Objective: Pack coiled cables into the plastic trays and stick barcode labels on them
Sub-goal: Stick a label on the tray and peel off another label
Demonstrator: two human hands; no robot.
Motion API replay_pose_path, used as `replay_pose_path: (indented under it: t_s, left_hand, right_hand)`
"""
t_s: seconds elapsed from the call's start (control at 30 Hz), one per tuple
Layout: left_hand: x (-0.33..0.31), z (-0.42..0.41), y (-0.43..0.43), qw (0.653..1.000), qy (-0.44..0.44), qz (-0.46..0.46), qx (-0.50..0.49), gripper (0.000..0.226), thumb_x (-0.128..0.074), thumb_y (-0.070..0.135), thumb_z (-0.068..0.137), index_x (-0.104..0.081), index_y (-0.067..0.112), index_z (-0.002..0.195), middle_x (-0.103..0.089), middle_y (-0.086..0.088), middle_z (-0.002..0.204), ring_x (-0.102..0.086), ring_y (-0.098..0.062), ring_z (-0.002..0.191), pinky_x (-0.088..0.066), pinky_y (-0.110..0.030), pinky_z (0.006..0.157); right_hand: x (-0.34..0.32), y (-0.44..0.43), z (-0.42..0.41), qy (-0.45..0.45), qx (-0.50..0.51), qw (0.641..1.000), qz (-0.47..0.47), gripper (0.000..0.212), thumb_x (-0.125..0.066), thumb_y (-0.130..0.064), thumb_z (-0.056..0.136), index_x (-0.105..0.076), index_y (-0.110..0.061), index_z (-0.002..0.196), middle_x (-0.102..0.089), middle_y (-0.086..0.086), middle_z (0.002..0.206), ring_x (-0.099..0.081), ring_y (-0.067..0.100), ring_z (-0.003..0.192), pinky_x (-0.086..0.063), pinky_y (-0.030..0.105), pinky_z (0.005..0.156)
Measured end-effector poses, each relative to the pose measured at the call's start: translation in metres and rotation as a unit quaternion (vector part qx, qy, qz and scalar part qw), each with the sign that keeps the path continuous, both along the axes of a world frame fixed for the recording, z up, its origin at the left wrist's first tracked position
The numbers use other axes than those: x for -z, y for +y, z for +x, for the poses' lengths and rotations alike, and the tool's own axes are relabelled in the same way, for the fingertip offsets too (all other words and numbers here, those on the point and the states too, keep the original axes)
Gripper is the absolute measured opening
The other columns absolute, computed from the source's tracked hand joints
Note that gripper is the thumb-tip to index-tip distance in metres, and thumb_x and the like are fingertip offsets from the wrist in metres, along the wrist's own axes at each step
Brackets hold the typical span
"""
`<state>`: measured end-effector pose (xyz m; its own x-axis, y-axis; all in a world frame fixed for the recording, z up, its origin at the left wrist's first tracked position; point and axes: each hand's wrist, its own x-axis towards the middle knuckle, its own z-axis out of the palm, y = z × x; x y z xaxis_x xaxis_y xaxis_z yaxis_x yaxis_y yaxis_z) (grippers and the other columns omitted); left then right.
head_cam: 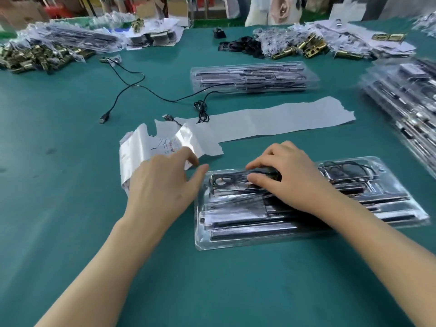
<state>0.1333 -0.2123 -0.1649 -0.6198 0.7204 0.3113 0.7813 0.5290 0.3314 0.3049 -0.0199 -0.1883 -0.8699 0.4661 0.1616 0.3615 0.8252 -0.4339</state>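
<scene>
At the far left of the green tabletop (70, 208) lies a heap of bagged brass fittings (35, 57). Nearer the middle, a loose black USB cable (127, 86) trails uncoiled across the cloth; it has still to be wound and packed.

The left hand (165, 182) is spread wide, fingers straight, reaching onto a crumpled glossy white label sheet (141, 147). Whether it has a label lifted I cannot tell. Behind it stretches a long white strip of backing paper (271, 121) that looks already stripped.

Just right of that hand sits the clear plastic tray (236, 241), dark parts filling its compartments. Its long axis runs left to right, the right end angled slightly away from the person. The right hand (290, 175) is curled over its far-left corner, thumb and fingers pinching the coiled black cable (223, 181). The bundle lies along the tray's length, its loop pointing left.

No label shows on this tray, so seating the cable seems nearly finished and labelling remains. A stack of filled clear trays (252, 76) beyond, and a blurred pile of trays (405, 109) at the right edge, suggest much is packed.
</scene>
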Motion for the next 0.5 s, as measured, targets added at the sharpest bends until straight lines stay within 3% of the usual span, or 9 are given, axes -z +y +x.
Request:
replay_pose_path:
  t_s: [0.1, 0.2, 0.27, 0.4, 0.5]
  left_hand:
    - [-0.005, -0.007, 0.011, 0.998, 0.054, 0.028, 0.016, 0.027, -0.066, 0.050, 0.093, -0.062, 0.029, 0.109, -0.064, 0.011, 0.080, -0.063, -0.024, 0.075, -0.051, -0.036, 0.061]
    - [-0.006, -0.020, 0.034, 0.995, 0.078, -0.042, 0.034, 0.052, -0.075, 0.044, 0.088, -0.058, 0.023, 0.133, -0.062, -0.001, 0.118, -0.058, -0.028, 0.111, -0.051, -0.044, 0.083]
    - [-0.005, -0.026, 0.046, 0.994, 0.070, -0.083, 0.025, 0.063, -0.076, 0.043, 0.087, -0.054, 0.020, 0.142, -0.057, -0.006, 0.130, -0.053, -0.031, 0.122, -0.048, -0.045, 0.095]
    - [0.013, -0.021, 0.047, 1.000, 0.018, 0.008, 0.021, 0.045, -0.073, 0.024, 0.085, -0.060, 0.019, 0.128, -0.067, 0.000, 0.111, -0.065, -0.027, 0.100, -0.054, -0.044, 0.083]
    - [0.021, -0.021, 0.040, 0.994, -0.020, 0.108, 0.012, 0.030, -0.072, 0.018, 0.084, -0.064, 0.019, 0.113, -0.069, 0.007, 0.094, -0.067, -0.019, 0.086, -0.056, -0.040, 0.080]
  right_hand:
    - [0.000, -0.005, 0.002, 0.014, 0.012, 1.000, -0.003, 0.045, -0.049, -0.065, 0.087, -0.073, -0.038, 0.115, -0.055, -0.016, 0.101, -0.041, 0.008, 0.105, -0.040, 0.042, 0.099]
    - [0.001, -0.010, 0.003, 0.028, 0.021, 0.999, -0.016, 0.047, -0.050, -0.066, 0.087, -0.075, -0.037, 0.114, -0.056, -0.014, 0.101, -0.042, 0.009, 0.105, -0.042, 0.043, 0.098]
    - [0.002, -0.012, 0.005, 0.033, 0.026, 0.999, -0.015, 0.045, -0.053, -0.064, 0.087, -0.075, -0.036, 0.114, -0.055, -0.013, 0.102, -0.041, 0.008, 0.106, -0.041, 0.042, 0.099]
    - [-0.004, -0.011, 0.003, 0.077, 0.040, 0.995, -0.053, 0.036, -0.061, -0.058, 0.090, -0.073, -0.033, 0.114, -0.056, -0.014, 0.106, -0.044, 0.005, 0.109, -0.039, 0.030, 0.095]
    - [-0.015, -0.016, -0.018, 0.115, 0.055, 0.986, -0.105, 0.028, -0.059, -0.051, 0.096, -0.076, -0.028, 0.097, -0.065, -0.014, 0.089, -0.054, 0.003, 0.083, -0.041, 0.026, 0.074]
